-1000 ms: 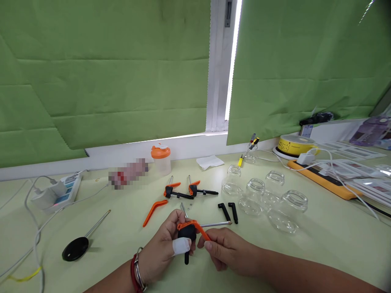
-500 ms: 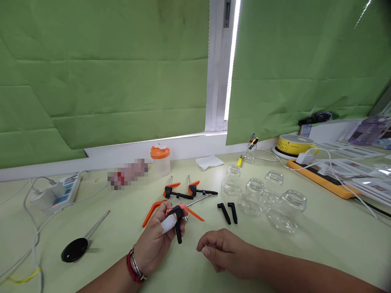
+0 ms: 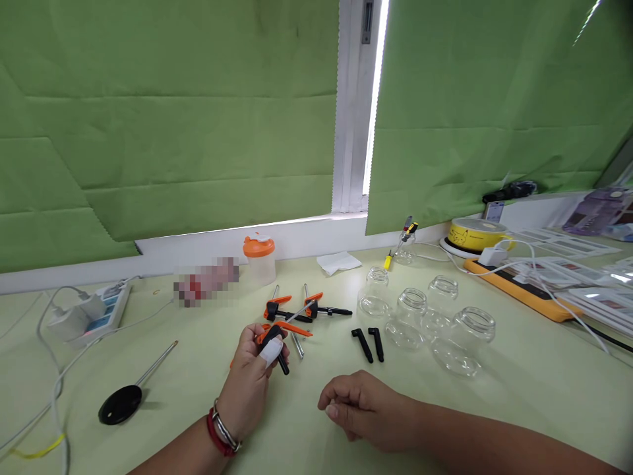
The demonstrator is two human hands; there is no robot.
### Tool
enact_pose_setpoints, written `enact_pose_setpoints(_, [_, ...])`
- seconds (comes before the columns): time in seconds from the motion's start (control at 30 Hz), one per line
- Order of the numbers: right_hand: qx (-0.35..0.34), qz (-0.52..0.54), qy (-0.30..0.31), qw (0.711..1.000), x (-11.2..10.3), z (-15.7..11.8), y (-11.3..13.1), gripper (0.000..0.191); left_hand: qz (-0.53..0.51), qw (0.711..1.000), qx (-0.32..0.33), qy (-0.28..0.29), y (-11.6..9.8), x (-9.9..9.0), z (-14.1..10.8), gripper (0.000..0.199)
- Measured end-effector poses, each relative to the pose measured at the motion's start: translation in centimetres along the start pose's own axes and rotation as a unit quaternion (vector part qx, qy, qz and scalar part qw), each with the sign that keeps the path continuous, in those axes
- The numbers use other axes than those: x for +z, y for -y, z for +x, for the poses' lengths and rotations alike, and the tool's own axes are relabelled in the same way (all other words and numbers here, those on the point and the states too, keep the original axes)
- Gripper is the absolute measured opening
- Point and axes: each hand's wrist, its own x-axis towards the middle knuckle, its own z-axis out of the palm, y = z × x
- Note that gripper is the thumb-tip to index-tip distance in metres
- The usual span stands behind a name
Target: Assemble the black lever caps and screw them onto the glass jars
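My left hand [image 3: 257,363], with a white wrap on the thumb, is closed round a black and orange part [image 3: 291,328] with a thin metal rod pointing up and right. Another metal rod [image 3: 297,346] lies just right of its fingers. My right hand [image 3: 363,406] rests on the table with its fingers curled; whether anything is inside them is hidden. Two black-orange assemblies [image 3: 283,315] [image 3: 329,311] lie beyond my left hand. Two black angled pieces [image 3: 362,346] [image 3: 376,344] lie beyond my right hand.
Several clear glass jars [image 3: 406,319] stand at the right. A black disc with a rod [image 3: 121,404] and a power strip [image 3: 111,310] are at the left. An orange-lidded cup [image 3: 260,257], a tissue [image 3: 339,262] and an orange power strip [image 3: 524,290] are farther back.
My left hand has shifted slightly left and up, turning the held part so its rod points more steeply away. A metal rod beside the fingers shows more. My right hand stays put.
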Motion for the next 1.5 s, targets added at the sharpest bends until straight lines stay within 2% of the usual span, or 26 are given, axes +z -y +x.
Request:
enact_pose_setpoints(0.4, [-0.005, -0.024, 0.002, 1.0, -0.1, 0.1, -0.1, 0.028, 0.004, 1.0, 0.002, 0.015, 0.3, -0.2, 0.0, 0.027])
enact_pose_setpoints(1.2, [-0.021, -0.067, -0.003, 0.998, 0.0, -0.2, 0.4, 0.026, 0.009, 1.0, 0.006, 0.01, 0.4, -0.3, 0.2, 0.029])
enact_pose_setpoints(1.33, [-0.043, -0.138, -0.041, 0.989, 0.0, -0.1, 0.7, 0.023, 0.012, 1.0, 0.008, 0.011, 0.4, -0.5, 0.0, 0.028])
enact_pose_setpoints(1.43, [-0.088, -0.236, -0.091, 0.963, -0.1, -0.1, 1.0, 0.019, 0.01, 1.0, 0.013, 0.016, 0.4, -0.6, -0.1, 0.027])
enact_pose_setpoints(1.5, [-0.12, -0.288, -0.103, 0.944, -0.3, 0.1, 1.0, 0.02, 0.007, 1.0, 0.014, 0.02, 0.4, -0.6, -0.1, 0.026])
